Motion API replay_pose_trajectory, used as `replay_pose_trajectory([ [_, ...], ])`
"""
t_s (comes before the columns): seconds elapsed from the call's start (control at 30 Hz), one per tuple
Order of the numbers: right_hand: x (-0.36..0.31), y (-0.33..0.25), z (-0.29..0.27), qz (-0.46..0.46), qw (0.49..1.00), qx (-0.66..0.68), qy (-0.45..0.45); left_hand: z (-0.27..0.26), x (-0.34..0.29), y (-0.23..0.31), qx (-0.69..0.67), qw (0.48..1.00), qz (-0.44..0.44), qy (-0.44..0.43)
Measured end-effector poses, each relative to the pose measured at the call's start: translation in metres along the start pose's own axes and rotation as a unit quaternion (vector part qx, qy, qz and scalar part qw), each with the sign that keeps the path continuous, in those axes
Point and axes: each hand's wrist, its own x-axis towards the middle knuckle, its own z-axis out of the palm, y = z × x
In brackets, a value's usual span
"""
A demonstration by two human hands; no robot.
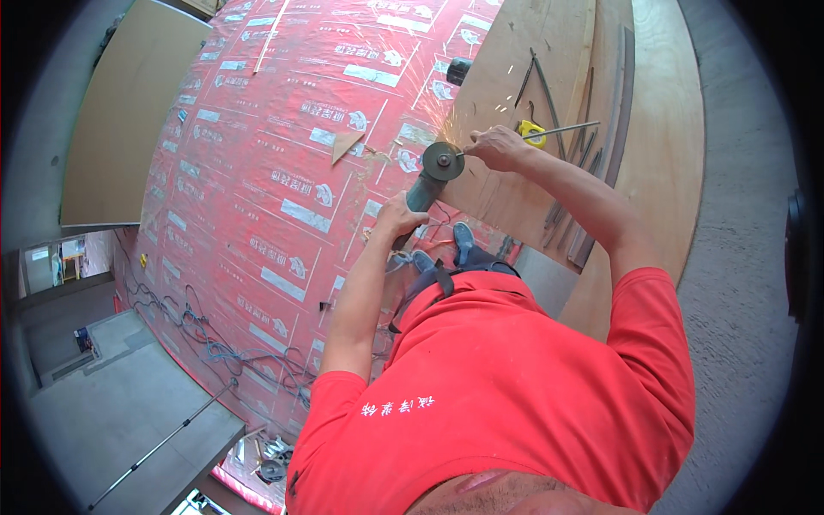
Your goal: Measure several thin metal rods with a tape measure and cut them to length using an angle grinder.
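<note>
My left hand (397, 216) is wrapped round the body of an angle grinder (421, 194). Its round cutting disc (435, 169) meets the near end of a thin metal rod (571, 130), and sparks (446, 129) fly up and away from the contact. My right hand (496, 148) is closed on this rod close to the disc, over the edge of a plywood sheet (489, 112). The rod's free end points right across the sheet. Just beyond my right hand lies a yellow tape measure (532, 132). Thin dark metal strips (549, 99) lie past it.
More long strips (614, 146) run along the plywood's right side. Printed red sheeting (257, 154) covers the floor, with a triangular wood offcut (345, 145) on it. Tangled cables (215, 343) and a long pole (163, 442) lie lower left. A large board (129, 120) stands at the left wall.
</note>
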Motion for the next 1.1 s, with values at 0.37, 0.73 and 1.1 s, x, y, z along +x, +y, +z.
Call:
replay_pose_trajectory([
  [0.37, 0.017, 0.007, 0.001, -0.003, 0.997, -0.014, -0.078, -0.004, -0.003, 0.003, -0.009, 1.000, 0.005, -0.001],
  [0.73, -0.051, 0.055, -0.037, 0.148, 0.796, 0.512, 0.287, 0.001, -0.001, 0.000, -0.014, 1.000, 0.003, -0.023],
  [1.1, -0.120, 0.017, 0.034, 0.252, 0.948, 0.043, 0.188, -0.003, -0.001, 0.002, -0.024, 0.999, 0.011, -0.022],
])
